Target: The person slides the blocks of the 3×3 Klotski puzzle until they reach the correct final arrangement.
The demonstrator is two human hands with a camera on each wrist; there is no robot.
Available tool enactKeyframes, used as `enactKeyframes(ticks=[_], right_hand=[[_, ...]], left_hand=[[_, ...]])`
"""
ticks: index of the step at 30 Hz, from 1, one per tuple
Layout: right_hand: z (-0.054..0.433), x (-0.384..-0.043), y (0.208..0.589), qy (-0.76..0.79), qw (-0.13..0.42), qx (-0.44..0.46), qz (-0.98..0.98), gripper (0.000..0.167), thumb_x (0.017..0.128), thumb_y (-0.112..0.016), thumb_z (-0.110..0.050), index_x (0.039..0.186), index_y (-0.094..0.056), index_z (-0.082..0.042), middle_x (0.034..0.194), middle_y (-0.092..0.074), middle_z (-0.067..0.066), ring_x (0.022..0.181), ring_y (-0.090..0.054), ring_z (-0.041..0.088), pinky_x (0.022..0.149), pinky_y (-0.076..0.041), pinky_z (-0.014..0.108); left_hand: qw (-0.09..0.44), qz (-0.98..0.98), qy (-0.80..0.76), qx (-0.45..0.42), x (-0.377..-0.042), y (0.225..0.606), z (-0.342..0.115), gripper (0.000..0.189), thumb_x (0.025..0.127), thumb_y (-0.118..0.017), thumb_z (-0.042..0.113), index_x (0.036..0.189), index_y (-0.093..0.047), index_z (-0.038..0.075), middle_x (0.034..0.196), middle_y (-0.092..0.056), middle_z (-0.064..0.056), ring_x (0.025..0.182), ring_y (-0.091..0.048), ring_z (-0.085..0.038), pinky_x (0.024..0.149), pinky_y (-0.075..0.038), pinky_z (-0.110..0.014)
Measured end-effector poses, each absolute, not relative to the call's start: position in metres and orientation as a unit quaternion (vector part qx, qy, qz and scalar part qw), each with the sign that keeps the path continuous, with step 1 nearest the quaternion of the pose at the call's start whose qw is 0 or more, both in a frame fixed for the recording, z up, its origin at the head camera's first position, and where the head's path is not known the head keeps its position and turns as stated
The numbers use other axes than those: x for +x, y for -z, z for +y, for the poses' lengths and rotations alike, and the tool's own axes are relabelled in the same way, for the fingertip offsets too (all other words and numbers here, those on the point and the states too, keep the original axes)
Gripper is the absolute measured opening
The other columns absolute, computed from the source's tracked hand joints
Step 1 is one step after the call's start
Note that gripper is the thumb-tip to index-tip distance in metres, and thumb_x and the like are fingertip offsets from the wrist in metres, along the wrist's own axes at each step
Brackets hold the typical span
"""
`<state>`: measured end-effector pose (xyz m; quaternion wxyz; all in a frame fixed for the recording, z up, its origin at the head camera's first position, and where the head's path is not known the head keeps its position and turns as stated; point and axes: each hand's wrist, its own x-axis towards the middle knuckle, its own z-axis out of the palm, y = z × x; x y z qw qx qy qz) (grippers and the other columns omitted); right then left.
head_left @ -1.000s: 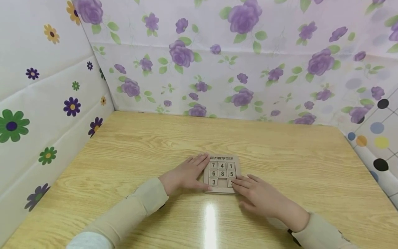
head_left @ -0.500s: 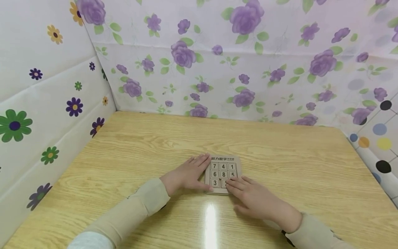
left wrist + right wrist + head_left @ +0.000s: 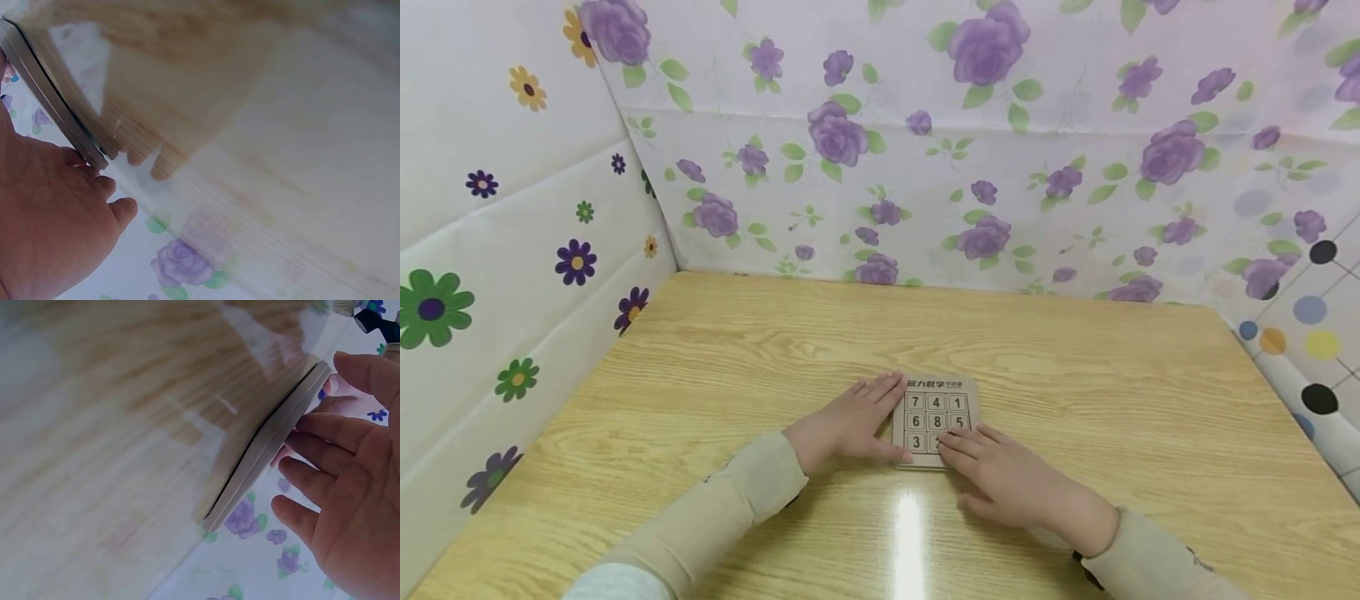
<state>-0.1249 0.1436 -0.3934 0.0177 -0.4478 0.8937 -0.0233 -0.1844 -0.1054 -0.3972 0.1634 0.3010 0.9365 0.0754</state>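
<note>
A wooden number-slide puzzle (image 3: 936,460) lies flat on the table in the head view. Its numbered tiles read 7 4 1, 6 8 5 and 3 in the visible part. My left hand (image 3: 850,422) rests along the puzzle's left side, fingers near the top corner and thumb at the bottom corner. With extended fingers, my right hand (image 3: 1011,479) touches the bottom row, its fingertips over the tile marked 2 and hiding the bottom right corner. The side wrist views show the puzzle's thin edge (image 3: 59,103) beside the left fingers and its other edge (image 3: 269,450) beneath the right fingertips.
The wood-grain table (image 3: 760,350) stretches around the puzzle. A purple-flowered cloth (image 3: 1037,167) stands behind it, with a flower-patterned cloth (image 3: 535,317) on the left and a dotted one (image 3: 1300,358) on the right.
My right hand has moved left along the bottom row, and the 2 tile has slid left with it into the gap beside the 3. My left hand has stayed in place.
</note>
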Motion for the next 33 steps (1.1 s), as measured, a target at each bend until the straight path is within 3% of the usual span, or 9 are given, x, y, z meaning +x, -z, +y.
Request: enactKeyframes(ticks=[15, 33], right_hand=[[0.150, -0.133, 0.389, 0.032, -0.047, -0.464, 0.884, 0.049, 0.085, -0.067, -0.030, 0.126, -0.061, -0.005, 0.132, -0.058, 0.012, 0.121, -0.055, 0.032, 0.099, -0.047, 0.048], [0.160, -0.145, 0.395, 0.030, -0.036, -0.417, 0.908, 0.052, 0.086, -0.065, -0.029, 0.126, -0.058, 0.003, 0.131, -0.058, 0.016, 0.121, -0.054, 0.033, 0.103, -0.044, 0.050]], left_hand=[[0.161, 0.935, -0.082, 0.305, -0.185, 0.400, -0.106, 0.107, 0.081, -0.054, 0.070, 0.153, -0.007, 0.008, 0.161, -0.002, -0.007, 0.148, -0.004, -0.024, 0.121, -0.009, -0.042], [0.163, 0.935, -0.089, 0.302, -0.185, 0.399, -0.106, 0.106, 0.081, -0.055, 0.069, 0.154, -0.008, 0.009, 0.161, -0.002, -0.007, 0.148, -0.004, -0.024, 0.121, -0.008, -0.042]])
